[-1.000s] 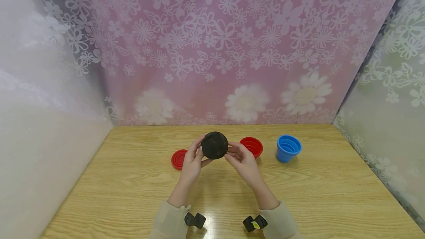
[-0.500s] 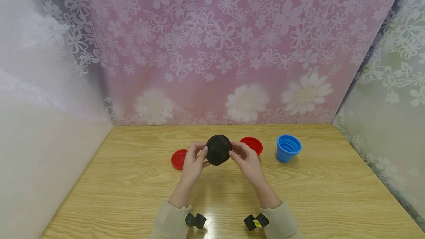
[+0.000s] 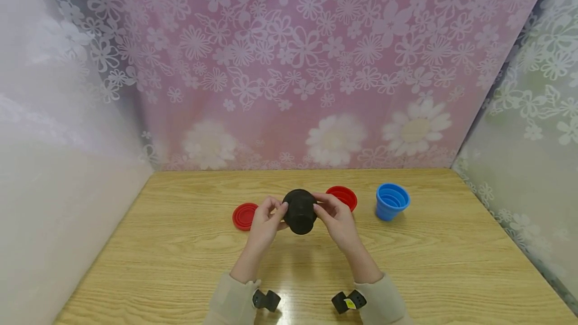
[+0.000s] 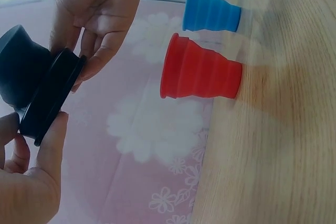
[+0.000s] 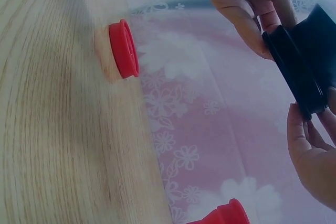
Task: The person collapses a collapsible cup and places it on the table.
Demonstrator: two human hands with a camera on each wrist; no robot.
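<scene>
A black collapsible cup [image 3: 300, 212] is held above the table between both hands, partly extended, with its narrow base tipped toward me. My left hand [image 3: 264, 224] pinches its rim from the left, thumb on the near side. On the opposite side my right hand [image 3: 338, 222] pinches the same rim. Seen from the left wrist, the cup [image 4: 23, 72] shows a wide rim band and a narrower body; its inside is hidden. Behind my right hand stands an extended red cup [image 3: 342, 197], its lower part covered. A collapsed red cup [image 3: 244, 216] lies flat just beyond my left hand.
An extended blue cup [image 3: 392, 202] stands upright at the right, past the red one. The wooden table [image 3: 180, 265] ends at a pink flowered curtain [image 3: 289, 89], with pale side walls at left and right.
The black cup has tilted so its base now points down toward me, and its body sticks out further from the rim. Both hands have shifted slightly right and lower with it.
</scene>
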